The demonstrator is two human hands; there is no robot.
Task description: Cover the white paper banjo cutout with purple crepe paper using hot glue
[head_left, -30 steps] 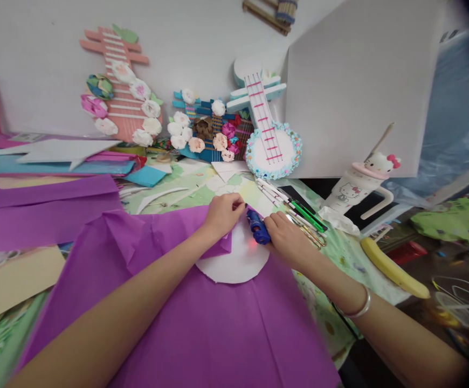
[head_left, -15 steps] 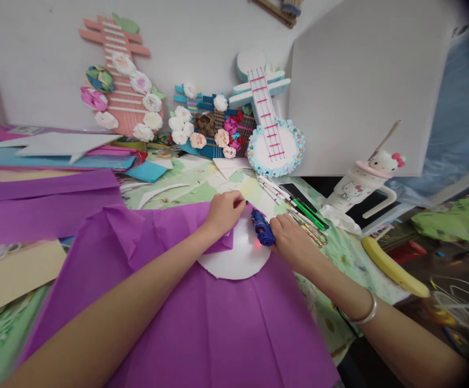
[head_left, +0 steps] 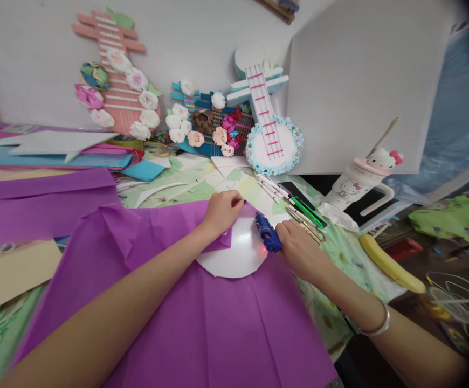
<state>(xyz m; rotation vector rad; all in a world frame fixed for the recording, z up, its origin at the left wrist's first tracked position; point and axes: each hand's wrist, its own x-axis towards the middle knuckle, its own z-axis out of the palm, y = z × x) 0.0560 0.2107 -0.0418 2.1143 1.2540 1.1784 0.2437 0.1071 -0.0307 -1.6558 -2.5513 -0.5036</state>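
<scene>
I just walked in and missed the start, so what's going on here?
A person's right hand holds a blue tool, apparently a glue gun, at the right side of a rounded white piece lying on a purple sheet. The left hand is on purple material covering part of the white piece.

Model string instruments and sundries, along the wall and over a green-patterned surface (head_left: 202,183).
Pink model lute (head_left: 122,99), paper roses attached, leaning on wall; smaller blue-toned models (head_left: 190,145), likewise flowered, beside it; white model lute (head_left: 277,143), pink-barred neck, pale-blue beaded rim; large white board (head_left: 356,86), upright; Hello Kitty tumbler (head_left: 345,186), handled, with straw (head_left: 383,137); crumpled white tissue (head_left: 339,218), near its base; slim white sticks (head_left: 270,189), grouped; yellow banana (head_left: 390,264), right edge; folded blue paper (head_left: 144,170), left.
</scene>
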